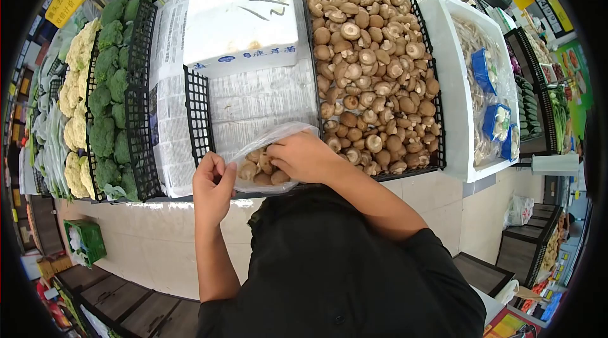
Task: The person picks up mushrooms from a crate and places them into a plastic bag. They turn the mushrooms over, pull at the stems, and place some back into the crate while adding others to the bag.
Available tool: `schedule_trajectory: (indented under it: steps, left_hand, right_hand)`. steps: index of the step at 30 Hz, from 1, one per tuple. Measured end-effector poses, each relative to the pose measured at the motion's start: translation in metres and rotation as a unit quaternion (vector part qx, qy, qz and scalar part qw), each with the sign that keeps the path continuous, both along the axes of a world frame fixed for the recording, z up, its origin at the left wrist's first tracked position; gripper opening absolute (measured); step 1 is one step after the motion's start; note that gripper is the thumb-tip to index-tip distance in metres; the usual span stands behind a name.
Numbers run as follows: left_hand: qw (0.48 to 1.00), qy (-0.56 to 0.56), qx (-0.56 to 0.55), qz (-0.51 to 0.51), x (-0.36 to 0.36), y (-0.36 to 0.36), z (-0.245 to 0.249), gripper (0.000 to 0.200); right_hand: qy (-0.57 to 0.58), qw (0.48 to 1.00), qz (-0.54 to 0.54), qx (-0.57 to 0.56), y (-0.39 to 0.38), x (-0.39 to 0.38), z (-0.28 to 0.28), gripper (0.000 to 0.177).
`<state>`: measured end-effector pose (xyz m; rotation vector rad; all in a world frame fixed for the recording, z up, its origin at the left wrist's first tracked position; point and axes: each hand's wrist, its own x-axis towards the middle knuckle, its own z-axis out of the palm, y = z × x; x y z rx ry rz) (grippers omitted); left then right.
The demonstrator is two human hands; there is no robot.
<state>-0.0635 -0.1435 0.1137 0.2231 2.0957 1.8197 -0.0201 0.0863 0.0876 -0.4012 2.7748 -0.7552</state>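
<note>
A clear plastic bag [253, 193] with several brown mushrooms [262, 178] inside is between my two hands. My left hand [214, 181] pinches the bag's edge on the left, thumb against curled fingers. Bent over the bag's mouth, my right hand [301, 157] has its fingertips right beside the mushrooms. Whether those fingers grip a mushroom or the bag's film is hidden. Just to the right lies a black crate [436, 94] heaped with loose brown mushrooms [370, 72].
A white foam box [240, 18] with handwriting sits on newspaper beyond the bag. Broccoli [104, 97] and cauliflower [75, 110] fill crates at left. Another white foam box [443, 84] holds pale mushrooms and blue packs at right. A green basket [94, 242] stands on the floor.
</note>
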Motion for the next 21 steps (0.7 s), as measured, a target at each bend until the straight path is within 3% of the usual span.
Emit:
schedule_trajectory:
  steps: [1, 4, 10, 14, 17, 21]
  left_hand:
    - [1.0, -0.006, 0.002, -0.002, 0.001, 0.001, 0.001, 0.03]
    - [1.0, -0.018, 0.012, -0.008, 0.002, 0.002, 0.005, 0.029]
    - [0.999, -0.009, 0.048, 0.006, 0.005, -0.005, 0.003, 0.028]
    - [0.999, -0.04, 0.037, -0.005, 0.003, -0.003, 0.005, 0.025]
    - [1.0, -0.027, -0.006, -0.011, 0.003, -0.005, 0.004, 0.022]
    - [0.994, -0.024, -0.094, -0.058, 0.006, -0.007, -0.003, 0.018]
  right_hand:
    - [0.009, 1.0, 0.002, 0.001, -0.001, 0.002, 0.001, 0.021]
    - [0.197, 0.978, 0.012, -0.063, -0.014, 0.008, -0.012, 0.02]
    - [0.002, 0.994, 0.036, -0.103, -0.018, 0.005, -0.005, 0.023]
    - [0.109, 0.989, 0.042, -0.09, -0.012, 0.013, -0.003, 0.024]
    - [0.182, 0.972, 0.023, -0.148, 0.004, 0.02, 0.009, 0.028]
    - [0.216, 0.943, -0.221, -0.124, 0.026, 0.042, 0.018, 0.031]
